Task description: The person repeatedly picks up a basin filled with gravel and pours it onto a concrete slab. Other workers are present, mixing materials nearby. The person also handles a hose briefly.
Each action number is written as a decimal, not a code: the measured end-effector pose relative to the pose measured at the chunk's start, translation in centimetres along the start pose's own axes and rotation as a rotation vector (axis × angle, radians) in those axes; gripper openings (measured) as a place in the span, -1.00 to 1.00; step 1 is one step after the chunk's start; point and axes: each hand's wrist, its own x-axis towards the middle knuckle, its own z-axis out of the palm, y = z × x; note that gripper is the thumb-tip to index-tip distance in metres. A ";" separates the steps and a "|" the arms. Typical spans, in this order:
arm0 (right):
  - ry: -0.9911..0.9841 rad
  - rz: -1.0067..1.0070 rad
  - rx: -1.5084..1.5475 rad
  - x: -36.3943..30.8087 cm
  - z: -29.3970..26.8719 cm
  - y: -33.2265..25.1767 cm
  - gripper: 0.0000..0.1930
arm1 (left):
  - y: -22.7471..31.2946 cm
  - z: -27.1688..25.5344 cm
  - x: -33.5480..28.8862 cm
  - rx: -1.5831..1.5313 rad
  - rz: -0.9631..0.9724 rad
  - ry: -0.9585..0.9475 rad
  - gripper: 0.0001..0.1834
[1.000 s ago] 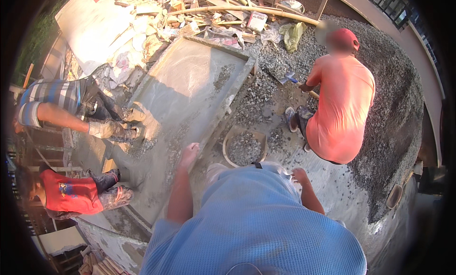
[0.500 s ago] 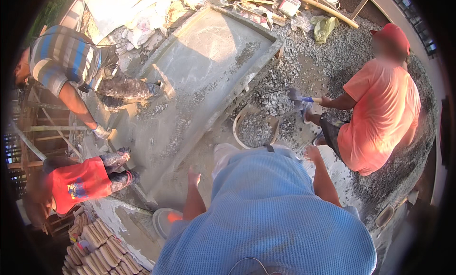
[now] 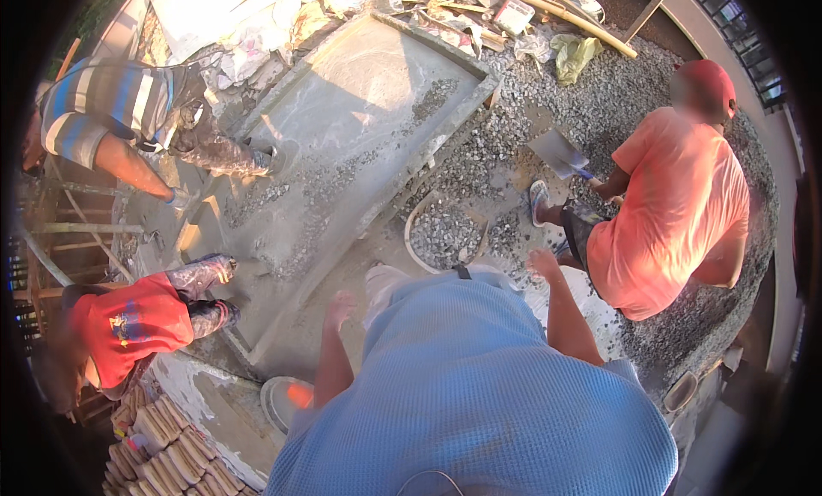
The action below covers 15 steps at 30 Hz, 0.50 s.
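Observation:
My left hand hangs beside my hip, near the low edge of a shallow concrete mixing bed; it is slightly blurred, its fingers loosely stretched with nothing seen in them. On the other side, my right hand reaches forward, fingers apart and holding nothing. Between and ahead of both hands stands a round, pale-rimmed basket filled with grey gravel. Neither hand touches it. At the right, a person in an orange shirt grips a shovel, its blade over the gravel heap.
Two other people, one in a striped shirt and one in red, bend at the bed's left side. A round bucket sits near my left arm. Stacked tiles lie lower left; bamboo poles and rubbish lie at the far edge.
The shovel's blade has swung up and away from the basket's side. My right hand has moved slightly left and forward, the left slightly left. The striped-shirt person's hand has shifted left.

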 end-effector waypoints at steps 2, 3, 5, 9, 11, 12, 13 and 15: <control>0.107 -0.017 -0.015 -0.3 0.2 -0.1 -0.77 | 1.9 -0.4 0.9 0.037 0.081 0.006 -0.62; 0.133 -0.053 -0.012 -0.5 0.2 0.0 -0.77 | 2.5 -0.7 1.3 0.057 0.116 0.004 -0.62; 0.085 -0.113 0.003 -1.1 0.1 0.7 -0.71 | 3.3 -1.1 1.7 0.053 0.132 0.013 -0.62; 0.075 0.007 0.065 -1.9 0.2 3.7 -0.69 | 2.6 -2.0 1.6 0.004 0.022 0.042 -0.62; 0.079 0.098 0.165 -2.2 0.6 5.8 -0.70 | 1.8 -2.1 1.2 -0.057 -0.091 0.020 -0.63; 0.072 0.138 0.222 -2.4 0.9 7.1 -0.71 | 1.2 -2.1 0.7 -0.015 -0.094 0.029 -0.63; 0.071 0.196 0.202 -2.6 1.2 8.5 -0.72 | 0.5 -1.8 0.2 0.026 -0.097 0.036 -0.63; 0.076 0.295 0.174 -3.1 1.6 10.9 -0.73 | -0.2 -1.1 -0.5 0.136 -0.124 0.032 -0.62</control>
